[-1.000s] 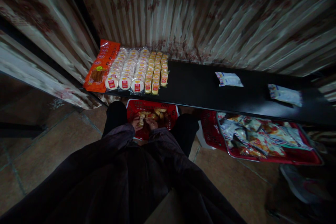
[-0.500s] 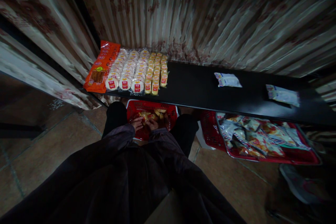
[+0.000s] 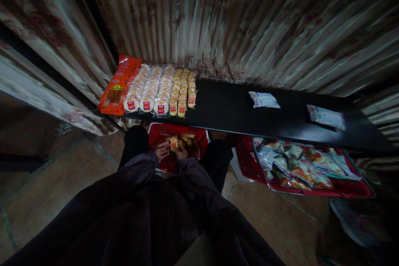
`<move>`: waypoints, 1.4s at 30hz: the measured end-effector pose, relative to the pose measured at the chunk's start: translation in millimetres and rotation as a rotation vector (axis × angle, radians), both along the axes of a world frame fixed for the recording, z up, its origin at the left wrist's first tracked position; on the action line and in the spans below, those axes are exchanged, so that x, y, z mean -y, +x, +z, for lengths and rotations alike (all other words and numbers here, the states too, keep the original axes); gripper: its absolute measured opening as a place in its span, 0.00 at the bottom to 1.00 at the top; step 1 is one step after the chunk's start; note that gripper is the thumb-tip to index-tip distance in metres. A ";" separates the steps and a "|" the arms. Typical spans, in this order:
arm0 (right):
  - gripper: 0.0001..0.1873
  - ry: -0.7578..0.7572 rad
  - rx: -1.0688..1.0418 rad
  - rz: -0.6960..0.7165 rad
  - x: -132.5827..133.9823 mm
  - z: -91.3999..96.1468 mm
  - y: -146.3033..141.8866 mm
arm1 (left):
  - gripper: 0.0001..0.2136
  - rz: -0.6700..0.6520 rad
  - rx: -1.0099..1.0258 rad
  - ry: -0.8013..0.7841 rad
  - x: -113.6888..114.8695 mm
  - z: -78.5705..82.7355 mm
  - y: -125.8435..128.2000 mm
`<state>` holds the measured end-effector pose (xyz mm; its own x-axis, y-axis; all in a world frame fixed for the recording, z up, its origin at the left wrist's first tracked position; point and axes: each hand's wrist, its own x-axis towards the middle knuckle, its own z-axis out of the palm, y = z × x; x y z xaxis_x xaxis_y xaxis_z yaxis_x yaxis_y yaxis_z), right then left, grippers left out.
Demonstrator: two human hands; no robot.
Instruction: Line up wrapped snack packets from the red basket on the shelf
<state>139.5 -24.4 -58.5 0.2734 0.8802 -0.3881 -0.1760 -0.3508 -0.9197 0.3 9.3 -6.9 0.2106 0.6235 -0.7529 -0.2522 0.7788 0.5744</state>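
Note:
My left hand (image 3: 161, 150) and my right hand (image 3: 180, 152) reach down together into a red plastic basket (image 3: 199, 137) on the floor between my knees. Both are closed round a small yellow snack packet (image 3: 173, 143) held between them. More small yellow packets (image 3: 188, 138) lie loose in the basket. On the low black shelf (image 3: 230, 110) above stand neat rows of round white packets (image 3: 149, 89) and yellow packets (image 3: 183, 91), beside an orange bag (image 3: 119, 86) at the left end.
Two pale wrapped packets (image 3: 263, 99) (image 3: 326, 116) lie apart on the shelf's right half. A second red basket (image 3: 314, 168) full of mixed snack bags sits on the tiled floor at right. Striped curtains hang behind and to the left. A shoe (image 3: 355, 224) shows at lower right.
My hands have drawn together in the basket and lifted one yellow packet slightly. The view has shifted a little down and left.

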 end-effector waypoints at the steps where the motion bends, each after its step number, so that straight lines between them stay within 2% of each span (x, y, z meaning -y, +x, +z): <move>1: 0.19 -0.013 0.070 -0.021 -0.5 0.3 -1.4 | 0.15 0.002 0.017 -0.002 -1.0 -3.7 -0.6; 4: 0.26 -0.014 0.219 -0.080 -1.7 2.8 -5.5 | 0.15 -0.026 0.034 0.024 -3.6 -10.8 -1.8; 8: 0.31 0.032 0.254 -0.111 -2.1 13.1 -4.2 | 0.15 -0.053 0.059 0.074 -7.5 -9.4 1.1; 12: 0.31 0.104 0.248 -0.085 -2.6 27.3 2.7 | 0.14 -0.043 0.106 0.144 -12.2 6.5 9.3; 17: 0.28 0.224 0.487 -0.128 -4.9 37.8 5.4 | 0.15 -0.031 0.163 0.209 -18.4 31.8 19.8; 24: 0.27 0.373 0.725 -0.217 -13.0 55.4 15.0 | 0.16 -0.026 0.204 0.285 -24.0 51.0 33.0; 34: 0.28 0.346 0.793 -0.267 -31.8 90.6 32.3 | 0.17 -0.037 0.208 0.372 -37.9 84.7 56.8; 38: 0.29 0.360 0.769 -0.264 -42.8 95.5 39.0 | 0.16 -0.031 0.201 0.416 -43.3 95.9 66.4; 42: 0.30 0.322 0.741 -0.285 -53.5 98.2 44.3 | 0.16 -0.053 0.155 0.464 -48.1 99.6 73.0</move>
<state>183.8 29.1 39.7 0.5854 0.7757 0.2357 0.4684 -0.0863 -0.8793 73.4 57.4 92.7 0.3391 0.8710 -0.3554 -0.3290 0.4637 0.8226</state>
